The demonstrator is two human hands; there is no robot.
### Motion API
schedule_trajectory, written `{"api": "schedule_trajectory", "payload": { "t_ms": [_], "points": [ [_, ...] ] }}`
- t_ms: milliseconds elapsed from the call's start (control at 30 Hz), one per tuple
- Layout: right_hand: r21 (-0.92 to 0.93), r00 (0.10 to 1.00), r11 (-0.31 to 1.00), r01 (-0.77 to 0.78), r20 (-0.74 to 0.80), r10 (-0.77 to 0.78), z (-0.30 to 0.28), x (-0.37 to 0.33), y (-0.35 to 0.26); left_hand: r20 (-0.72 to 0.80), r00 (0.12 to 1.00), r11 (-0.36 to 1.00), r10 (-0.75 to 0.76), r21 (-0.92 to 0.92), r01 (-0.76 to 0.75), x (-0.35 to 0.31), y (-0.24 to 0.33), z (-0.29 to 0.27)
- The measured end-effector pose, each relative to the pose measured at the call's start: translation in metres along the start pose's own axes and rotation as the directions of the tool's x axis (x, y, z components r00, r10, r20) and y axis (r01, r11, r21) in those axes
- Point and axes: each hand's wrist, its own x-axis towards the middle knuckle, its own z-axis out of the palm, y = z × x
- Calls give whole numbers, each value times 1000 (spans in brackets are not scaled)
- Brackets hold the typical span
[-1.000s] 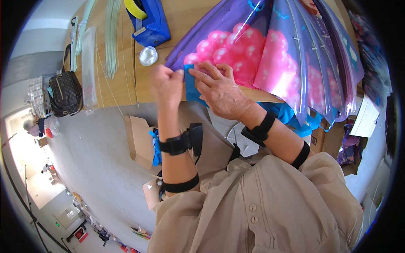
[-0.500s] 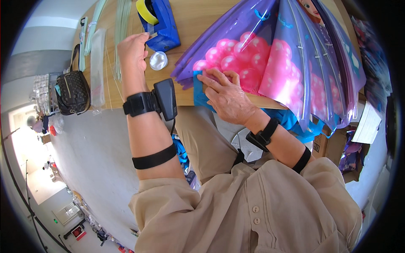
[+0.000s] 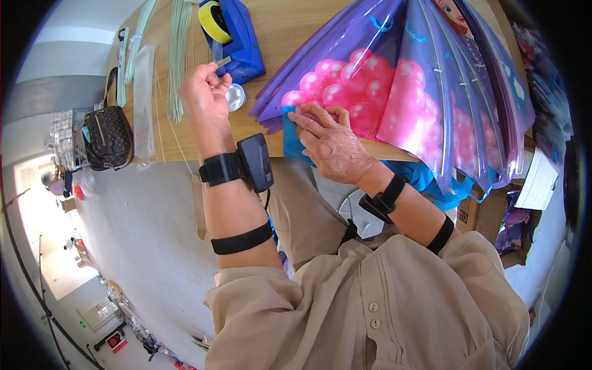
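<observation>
By the blue tape dispenser (image 3: 248,52) with its yellow-cored roll (image 3: 213,23), my left hand (image 3: 206,92) is raised with fingers curled and thumb and fingertips pinched together. Whether a piece of tape sits between them is too small to tell. My right hand (image 3: 336,145) lies at the table's near edge, its bent fingers pressing a blue strap (image 3: 289,132) beside the hem of purple glossy sheeting (image 3: 357,46). Pink bubble shapes are printed on this sheeting, and thin rods run down its gathered folds. A small round clear dish (image 3: 235,97) stands beside my left hand.
Bundles of pale green rods (image 3: 179,55) and a clear plastic sleeve (image 3: 145,102) lie on the wooden table (image 3: 280,18) at the left. A dark patterned bag (image 3: 108,137) hangs at its left edge. More blue straps (image 3: 453,194) and a cardboard box (image 3: 478,216) are at the right.
My left hand has drawn back from the dispenser's cutting edge, toward me and slightly right, partly covering the round dish. My right hand stays on the blue strap.
</observation>
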Motion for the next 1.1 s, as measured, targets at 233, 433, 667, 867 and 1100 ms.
{"api": "schedule_trajectory", "payload": {
  "t_ms": [233,433,667,867,1100],
  "points": [
    [-10,1000,1000,2,15,-1,-4,1,0,-68,991,992,119,-27,-121,-13,-9,5],
    [-32,1000,999,23,15,-22,-4,2,-2,-57,969,970,239,-39,-241,-13,-21,2],
    [-8,1000,1000,8,-13,-8,-1,0,0,-309,947,949,88,316,15,-26,-12,20],
    [-2,1000,1000,2,-5,-2,-4,1,-1,-127,991,878,-40,468,96,-16,-21,-2],
    [1,999,1000,10,-46,-10,4,-2,3,119,990,916,-73,402,19,-62,-28,3]
  ]
}}
